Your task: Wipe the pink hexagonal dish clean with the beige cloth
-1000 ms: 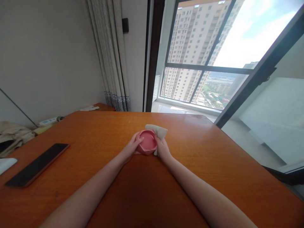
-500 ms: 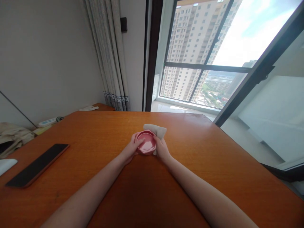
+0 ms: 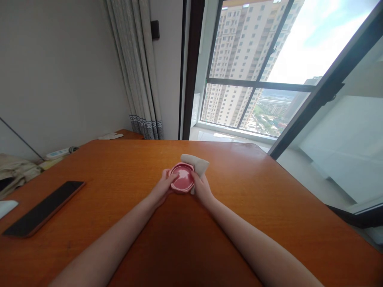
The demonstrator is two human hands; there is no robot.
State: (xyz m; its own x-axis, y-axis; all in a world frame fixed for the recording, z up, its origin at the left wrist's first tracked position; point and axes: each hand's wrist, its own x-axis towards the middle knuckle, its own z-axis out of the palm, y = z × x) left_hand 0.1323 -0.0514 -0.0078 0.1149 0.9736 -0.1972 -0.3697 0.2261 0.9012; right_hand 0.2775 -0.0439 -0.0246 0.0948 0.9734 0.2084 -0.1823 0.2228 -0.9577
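A glossy pink dish (image 3: 183,182) with a wavy, angular rim is held between both hands above the table, its hollow facing me. My left hand (image 3: 163,186) grips its left side, thumb over the rim and the other fingers behind. On the opposite side my right hand (image 3: 203,188) is closed on a folded pale grey cloth (image 3: 196,162), which sticks out behind the dish. The right thumb rests at the dish's right rim, while the fingers behind are hidden by dish and cloth.
The brown wooden table (image 3: 257,239) spreads around both arms. A dark phone-like slab (image 3: 44,209) lies at the left, with a white object (image 3: 7,207) beside it. Beige fabric (image 3: 18,173) and a power strip (image 3: 60,153) sit at the left edge. A window (image 3: 254,79) stands beyond.
The dish has turned and tilted slightly within the hands, and its inside shows differently. Both hands keep their hold, with the cloth still in the right. The view has shifted a little.
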